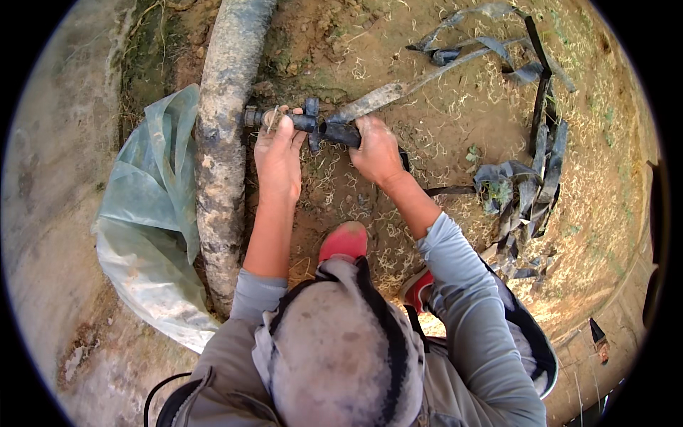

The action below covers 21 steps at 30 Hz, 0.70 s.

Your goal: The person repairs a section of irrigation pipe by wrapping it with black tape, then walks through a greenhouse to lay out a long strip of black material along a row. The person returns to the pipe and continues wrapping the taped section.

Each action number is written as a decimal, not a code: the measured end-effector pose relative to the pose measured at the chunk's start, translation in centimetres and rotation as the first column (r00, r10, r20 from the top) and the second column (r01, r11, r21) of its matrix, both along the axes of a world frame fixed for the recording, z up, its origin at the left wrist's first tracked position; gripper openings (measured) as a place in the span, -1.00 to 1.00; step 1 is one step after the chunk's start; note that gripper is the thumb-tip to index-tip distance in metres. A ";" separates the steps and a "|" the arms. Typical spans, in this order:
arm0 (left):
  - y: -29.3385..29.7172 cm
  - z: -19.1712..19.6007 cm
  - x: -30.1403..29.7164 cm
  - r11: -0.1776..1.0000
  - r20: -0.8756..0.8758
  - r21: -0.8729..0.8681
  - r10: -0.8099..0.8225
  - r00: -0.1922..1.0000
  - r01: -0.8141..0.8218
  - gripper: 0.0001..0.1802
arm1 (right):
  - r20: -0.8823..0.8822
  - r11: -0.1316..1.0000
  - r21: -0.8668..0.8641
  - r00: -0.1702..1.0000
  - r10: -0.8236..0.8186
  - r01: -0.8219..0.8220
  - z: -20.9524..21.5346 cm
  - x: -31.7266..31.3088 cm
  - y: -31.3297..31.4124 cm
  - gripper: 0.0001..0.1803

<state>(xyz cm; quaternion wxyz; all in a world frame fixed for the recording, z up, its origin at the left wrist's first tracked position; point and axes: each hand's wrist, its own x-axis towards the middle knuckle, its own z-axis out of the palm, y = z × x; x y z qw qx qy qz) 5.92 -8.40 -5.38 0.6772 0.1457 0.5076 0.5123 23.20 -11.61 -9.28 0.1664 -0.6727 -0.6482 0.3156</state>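
Already the thick, mud-caked grey main pipe (222,135) lies in place across the bare brown earth (441,121), running from the top of the view down past the person's left knee. A crumpled sheet of pale green translucent plastic (153,206) lies against its left side, and a tangle of flat black and grey drip tape (530,164) lies well apart to the right. From the pipe's side a small dark plastic valve fitting (313,122) juts out to the right, seated in the pipe wall. A flattened muddy grey strip of tape (377,99) meets the fitting's right end, so I judge the joint to be partly made: whether the tape is fully pushed on and its collar tightened cannot be told, and that seems to be what remains.

Both forearms reach forward from the crouched body, sleeves pushed back, wrists fairly straight. The left hand (279,153) rests on the fitting's pipe end, fingers together and curled over it. The right hand (376,151) closes round the dark collar where the tape enters, fingers clamped, thumb underneath and hidden.
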 end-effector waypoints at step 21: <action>0.3 0.1 -0.6 0.995 0.040 -0.095 -0.014 0.999 0.018 -0.68 | -0.159 0.976 0.146 0.978 -0.137 0.161 -2.5 -3.1 0.2 -0.59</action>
